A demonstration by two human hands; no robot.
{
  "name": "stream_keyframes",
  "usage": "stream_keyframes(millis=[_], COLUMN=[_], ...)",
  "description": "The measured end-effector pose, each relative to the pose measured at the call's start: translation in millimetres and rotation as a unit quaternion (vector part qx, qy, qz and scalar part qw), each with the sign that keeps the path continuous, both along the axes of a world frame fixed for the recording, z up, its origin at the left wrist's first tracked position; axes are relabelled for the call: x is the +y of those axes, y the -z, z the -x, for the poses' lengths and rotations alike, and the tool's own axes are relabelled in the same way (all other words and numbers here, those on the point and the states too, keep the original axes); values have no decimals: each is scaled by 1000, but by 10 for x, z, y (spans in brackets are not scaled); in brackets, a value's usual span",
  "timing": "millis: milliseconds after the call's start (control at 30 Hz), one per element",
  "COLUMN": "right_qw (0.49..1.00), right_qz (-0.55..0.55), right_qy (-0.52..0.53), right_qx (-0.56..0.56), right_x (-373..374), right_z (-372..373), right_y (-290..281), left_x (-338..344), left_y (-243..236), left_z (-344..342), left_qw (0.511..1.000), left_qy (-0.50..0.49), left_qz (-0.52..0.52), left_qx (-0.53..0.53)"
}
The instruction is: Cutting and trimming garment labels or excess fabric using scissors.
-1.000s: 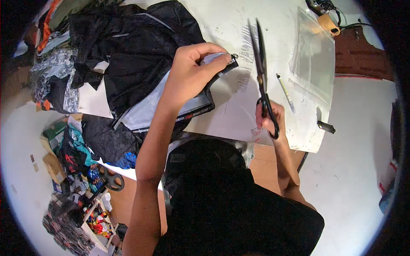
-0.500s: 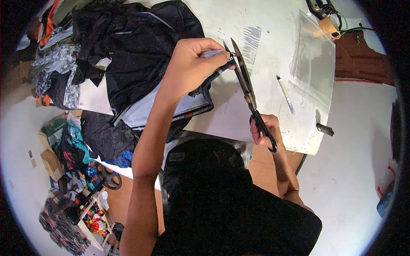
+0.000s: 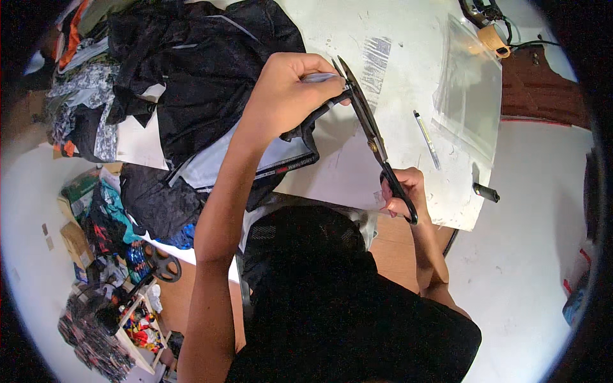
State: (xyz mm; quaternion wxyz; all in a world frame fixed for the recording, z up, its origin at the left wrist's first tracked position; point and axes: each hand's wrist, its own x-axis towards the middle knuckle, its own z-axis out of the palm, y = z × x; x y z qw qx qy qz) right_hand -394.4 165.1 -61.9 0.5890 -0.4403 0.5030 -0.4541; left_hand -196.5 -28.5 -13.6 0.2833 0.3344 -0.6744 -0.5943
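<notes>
Pinched in my left hand (image 3: 290, 89) is an edge of a black and light-grey garment (image 3: 236, 153), lifted above the table. A band with printed lettering runs along the garment's lower edge. My right hand (image 3: 405, 191) is closed round the black handles of a pair of long scissors (image 3: 365, 118). Their blades point away from me and are nearly together, their tips beside my left fingertips at the pinched edge. Whether fabric lies between the blades is hard to make out.
A white table (image 3: 396, 153) carries a pen (image 3: 426, 139), clear plastic sleeves (image 3: 469, 96) and a small black object (image 3: 486, 193) at its right edge. Black clothing (image 3: 198, 64) is heaped at the left. A tan cup-like object (image 3: 493, 41) stands at the far right.
The scissor blades have come closer together, and my right hand has shifted slightly right. My left hand keeps its pinch on the garment, almost in the same place.
</notes>
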Motion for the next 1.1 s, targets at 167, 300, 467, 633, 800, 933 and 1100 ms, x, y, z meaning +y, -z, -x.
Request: stream_keyframes(millis=[167, 300, 467, 633, 800, 933, 1100], right_qw=[1000, 999, 998, 1000, 997, 999, 1000], right_qz=[17, -23, -36, 17, 40, 24, 24], right_qy=[-5, 12, 25, 0, -15, -15, -12], right_qx=[-3, 34, 36, -9, -68, -41, -16], right_x=[-8, -12, 29, 20, 19, 13, 19], right_z=[24, -15, -36, 7, 28, 41, 36], right_y=[11, -59, -25, 72, 96, 52, 67], left_x=[-2, 4, 13, 20, 22, 27, 21], left_y=[-11, 21, -9, -38, -63, -56, -45], left_z=[2, -10, 13, 10, 9, 16, 22], left_qw=[1000, 1000, 1000, 1000, 1000, 999, 999], left_qy=[5, 4, 8, 7, 9, 8, 8], left_qz=[15, -15, -24, -14, -29, -30, -35], left_qx=[-6, 1, 1, -7, 4, 7, 6])
